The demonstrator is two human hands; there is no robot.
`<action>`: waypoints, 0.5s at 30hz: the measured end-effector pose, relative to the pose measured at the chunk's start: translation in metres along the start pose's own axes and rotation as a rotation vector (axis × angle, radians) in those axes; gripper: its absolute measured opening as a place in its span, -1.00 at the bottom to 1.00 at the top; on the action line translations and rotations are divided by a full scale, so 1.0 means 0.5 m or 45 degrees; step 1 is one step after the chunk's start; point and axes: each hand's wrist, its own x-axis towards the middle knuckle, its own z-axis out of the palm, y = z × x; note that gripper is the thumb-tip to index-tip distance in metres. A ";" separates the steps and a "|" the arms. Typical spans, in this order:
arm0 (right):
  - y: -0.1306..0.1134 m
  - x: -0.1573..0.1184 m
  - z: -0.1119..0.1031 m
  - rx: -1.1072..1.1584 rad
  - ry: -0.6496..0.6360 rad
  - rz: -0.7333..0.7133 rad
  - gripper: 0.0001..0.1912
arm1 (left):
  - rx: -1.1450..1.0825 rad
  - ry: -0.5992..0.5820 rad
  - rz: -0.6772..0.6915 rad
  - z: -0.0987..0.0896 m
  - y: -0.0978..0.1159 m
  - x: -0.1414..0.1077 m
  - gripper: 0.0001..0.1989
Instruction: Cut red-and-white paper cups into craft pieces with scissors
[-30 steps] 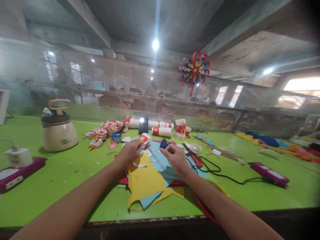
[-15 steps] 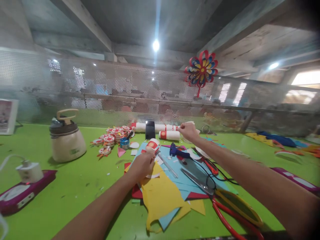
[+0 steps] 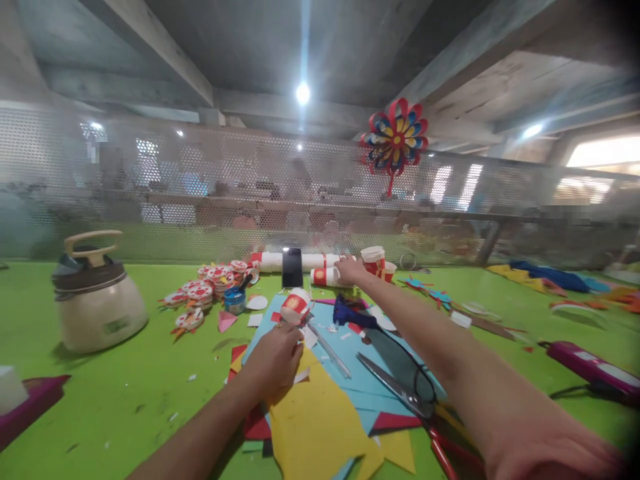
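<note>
My left hand [image 3: 280,350] is closed on a small red and white paper cup [image 3: 296,305], tilted above the coloured paper sheets. My right hand [image 3: 351,271] reaches to the back, with bent fingers at the right end of the short stack of paper cups [image 3: 324,277] lying on its side. Its fingertips are partly hidden; they seem closed on that stack. Behind lies a longer row of nested paper cups [image 3: 273,261]. A blue glue gun [image 3: 353,313], a clear glue stick [image 3: 330,350] and large scissors [image 3: 395,387] rest on the blue sheet [image 3: 345,393].
A dark phone [image 3: 293,268] leans against the long row. Upright paper cups [image 3: 373,259] stand right of my right hand. Red-dotted paper pieces [image 3: 203,290], a blue jar [image 3: 235,300] and a beige kettle-shaped jug [image 3: 100,307] are on the left. A purple power strip [image 3: 593,370] lies at right.
My right hand has moved left from the end of the long row to the short stack, uncovering the upright cups. My left hand still holds its cup. The view has shifted slightly.
</note>
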 end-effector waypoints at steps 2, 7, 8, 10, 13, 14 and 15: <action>-0.005 0.007 0.013 -0.029 0.009 -0.022 -0.69 | 0.009 -0.015 -0.002 0.001 0.001 0.001 -0.80; -0.013 0.022 0.035 -0.080 -0.002 -0.052 -0.69 | 0.028 -0.037 -0.009 0.002 0.004 0.003 -0.78; -0.014 0.024 0.038 -0.086 -0.007 -0.045 -0.69 | 0.031 -0.037 -0.013 0.002 0.004 0.004 -0.79; -0.017 0.026 0.042 -0.092 -0.014 -0.032 -0.69 | 0.036 -0.036 -0.020 0.000 0.006 0.005 -0.80; -0.022 0.026 0.044 -0.082 -0.018 -0.038 -0.68 | 0.042 -0.039 -0.029 -0.003 0.007 0.005 -0.81; -0.022 0.025 0.043 -0.076 -0.021 -0.042 -0.68 | 0.044 -0.039 -0.034 -0.004 0.007 0.004 -0.81; -0.022 0.024 0.041 -0.069 -0.025 -0.043 -0.68 | 0.046 -0.039 -0.039 -0.005 0.007 0.004 -0.81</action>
